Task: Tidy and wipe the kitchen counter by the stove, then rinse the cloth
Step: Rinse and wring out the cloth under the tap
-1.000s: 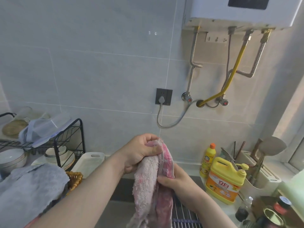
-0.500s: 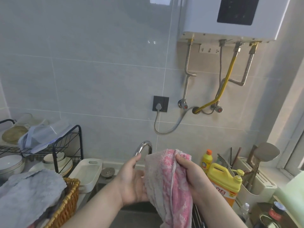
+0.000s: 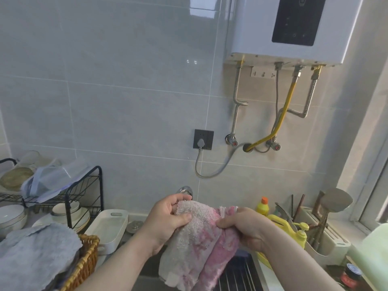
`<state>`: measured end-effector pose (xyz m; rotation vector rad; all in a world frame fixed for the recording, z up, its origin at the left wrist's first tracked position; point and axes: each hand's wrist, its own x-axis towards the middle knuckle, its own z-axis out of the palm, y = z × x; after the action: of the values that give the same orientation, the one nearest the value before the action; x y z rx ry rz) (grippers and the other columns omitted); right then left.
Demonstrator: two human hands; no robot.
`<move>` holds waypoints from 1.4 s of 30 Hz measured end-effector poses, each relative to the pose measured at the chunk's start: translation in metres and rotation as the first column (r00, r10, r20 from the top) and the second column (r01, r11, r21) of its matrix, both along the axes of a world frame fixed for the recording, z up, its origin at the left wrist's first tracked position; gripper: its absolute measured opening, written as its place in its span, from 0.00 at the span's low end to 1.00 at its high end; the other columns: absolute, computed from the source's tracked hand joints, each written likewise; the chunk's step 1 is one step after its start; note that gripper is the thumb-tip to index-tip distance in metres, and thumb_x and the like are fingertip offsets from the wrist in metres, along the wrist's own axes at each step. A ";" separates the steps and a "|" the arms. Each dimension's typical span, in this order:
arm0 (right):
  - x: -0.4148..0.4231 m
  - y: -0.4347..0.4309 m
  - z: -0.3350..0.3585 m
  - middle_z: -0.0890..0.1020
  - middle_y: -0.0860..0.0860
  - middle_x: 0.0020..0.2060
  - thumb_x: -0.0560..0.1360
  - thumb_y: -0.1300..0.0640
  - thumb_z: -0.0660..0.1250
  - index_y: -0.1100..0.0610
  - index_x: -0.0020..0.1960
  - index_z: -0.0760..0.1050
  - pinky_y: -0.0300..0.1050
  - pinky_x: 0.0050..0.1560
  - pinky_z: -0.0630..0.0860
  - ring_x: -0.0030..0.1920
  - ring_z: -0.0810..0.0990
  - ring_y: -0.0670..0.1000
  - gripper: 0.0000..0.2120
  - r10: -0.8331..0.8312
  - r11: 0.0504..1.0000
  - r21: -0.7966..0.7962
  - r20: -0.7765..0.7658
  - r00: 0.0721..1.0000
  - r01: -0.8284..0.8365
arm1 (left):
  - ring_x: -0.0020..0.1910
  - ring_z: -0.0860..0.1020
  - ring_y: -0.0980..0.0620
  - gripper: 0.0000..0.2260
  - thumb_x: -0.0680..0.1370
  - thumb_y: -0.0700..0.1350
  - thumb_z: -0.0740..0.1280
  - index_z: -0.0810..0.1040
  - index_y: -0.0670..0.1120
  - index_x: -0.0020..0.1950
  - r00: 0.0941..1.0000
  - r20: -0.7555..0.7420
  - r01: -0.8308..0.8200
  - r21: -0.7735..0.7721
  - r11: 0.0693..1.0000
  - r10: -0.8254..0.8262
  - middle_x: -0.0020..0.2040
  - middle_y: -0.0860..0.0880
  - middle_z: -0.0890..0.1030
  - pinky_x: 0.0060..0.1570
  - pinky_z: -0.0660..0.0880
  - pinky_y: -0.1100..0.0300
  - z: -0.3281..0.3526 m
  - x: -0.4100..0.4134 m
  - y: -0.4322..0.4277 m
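Observation:
A pink and pale fluffy cloth [image 3: 195,246] hangs in front of me above the sink [image 3: 151,267]. My left hand [image 3: 168,221] grips its upper left edge, thumb over the pale side. My right hand [image 3: 245,227] pinches the upper right edge where the pink side folds. The cloth stretches between both hands and droops below them. The chrome tap [image 3: 185,191] shows just behind my left hand, mostly hidden.
A metal rack [image 3: 237,276] lies over the sink's right part. Yellow detergent jug [image 3: 291,229], small yellow bottle [image 3: 262,206] and utensil holder [image 3: 323,234] stand right. Left are a white tray [image 3: 109,227], dish rack [image 3: 69,192], wicker basket [image 3: 86,263] with a grey cloth [image 3: 35,255].
My left hand closed onto the cloth's left edge, having been open beside it. Both hands now spread the cloth wider, and the view tilted up.

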<state>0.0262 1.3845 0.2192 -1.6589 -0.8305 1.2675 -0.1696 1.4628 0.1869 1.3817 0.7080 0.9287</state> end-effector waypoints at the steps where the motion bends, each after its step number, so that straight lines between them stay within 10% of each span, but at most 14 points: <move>1: 0.002 0.002 0.003 0.84 0.67 0.47 0.71 0.72 0.69 0.71 0.52 0.76 0.66 0.52 0.79 0.49 0.84 0.66 0.10 -0.029 0.999 -0.027 0.067 0.997 0.031 | 0.43 0.82 0.46 0.18 0.74 0.28 0.68 0.79 0.46 0.56 0.999 -0.040 -0.014 0.029 0.999 0.015 0.50 0.40 0.84 0.46 0.80 0.50 0.001 0.000 0.001; 6: 0.017 0.015 0.014 0.84 0.66 0.45 0.72 0.69 0.65 0.67 0.52 0.74 0.65 0.45 0.81 0.44 0.85 0.64 0.09 -0.100 0.989 -0.074 0.293 0.951 0.127 | 0.40 0.84 0.52 0.17 0.75 0.27 0.66 0.77 0.47 0.57 0.990 -0.121 -0.061 0.067 0.996 0.069 0.47 0.47 0.86 0.32 0.76 0.64 0.008 0.006 -0.001; 12: 0.033 0.025 0.029 0.83 0.60 0.44 0.71 0.61 0.71 0.64 0.49 0.75 0.53 0.46 0.83 0.43 0.84 0.58 0.10 -0.011 0.982 -0.162 0.466 0.885 0.098 | 0.36 0.83 0.54 0.12 0.73 0.31 0.70 0.80 0.48 0.47 0.952 -0.185 -0.198 0.241 0.950 0.245 0.39 0.51 0.86 0.40 0.80 0.57 0.023 0.016 0.003; 18: 0.032 0.032 0.039 0.79 0.55 0.40 0.72 0.59 0.70 0.55 0.50 0.71 0.41 0.34 0.74 0.36 0.78 0.52 0.10 -0.230 0.970 0.198 0.547 0.805 0.143 | 0.35 0.81 0.54 0.11 0.70 0.31 0.72 0.80 0.45 0.48 0.969 -0.064 -0.231 0.113 0.966 0.239 0.42 0.46 0.85 0.34 0.75 0.63 0.041 0.024 0.007; 24: 0.038 0.025 0.054 0.80 0.53 0.47 0.71 0.60 0.73 0.48 0.51 0.80 0.39 0.41 0.75 0.43 0.79 0.49 0.12 -0.049 0.943 0.301 0.551 0.833 -0.144 | 0.35 0.79 0.53 0.17 0.70 0.27 0.72 0.77 0.46 0.48 0.968 -0.116 -0.200 0.180 0.963 0.223 0.41 0.47 0.80 0.39 0.80 0.58 0.069 0.020 0.028; 34: 0.037 0.031 0.096 0.78 0.52 0.43 0.75 0.57 0.60 0.49 0.43 0.79 0.43 0.48 0.71 0.49 0.74 0.55 0.10 -0.080 0.965 0.153 0.945 0.318 -0.213 | 0.41 0.75 0.52 0.07 0.75 0.41 0.67 0.74 0.52 0.39 0.747 -0.423 -0.083 0.705 0.704 0.512 0.40 0.53 0.77 0.36 0.67 0.61 0.107 0.030 0.043; 38: 0.042 0.030 0.102 0.75 0.49 0.34 0.74 0.62 0.63 0.52 0.33 0.73 0.42 0.37 0.70 0.38 0.74 0.51 0.13 -0.190 0.905 0.400 0.682 0.707 -0.142 | 0.38 0.70 0.52 0.06 0.80 0.43 0.62 0.70 0.49 0.42 0.838 -0.416 -0.059 0.576 0.815 0.354 0.40 0.50 0.74 0.38 0.68 0.57 0.121 0.033 0.047; 42: 0.047 0.026 0.098 0.85 0.60 0.46 0.74 0.57 0.70 0.63 0.51 0.80 0.55 0.50 0.81 0.48 0.84 0.59 0.10 -0.229 0.856 0.512 0.250 0.941 0.072 | 0.40 0.74 0.49 0.05 0.81 0.42 0.60 0.71 0.49 0.46 0.953 -0.195 -0.130 0.424 0.896 0.231 0.43 0.46 0.75 0.39 0.73 0.53 0.126 0.038 0.047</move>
<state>0.0729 1.4101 0.3175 -1.4696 -1.0808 0.6156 -0.1318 1.5096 0.3126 1.8455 0.8725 1.1113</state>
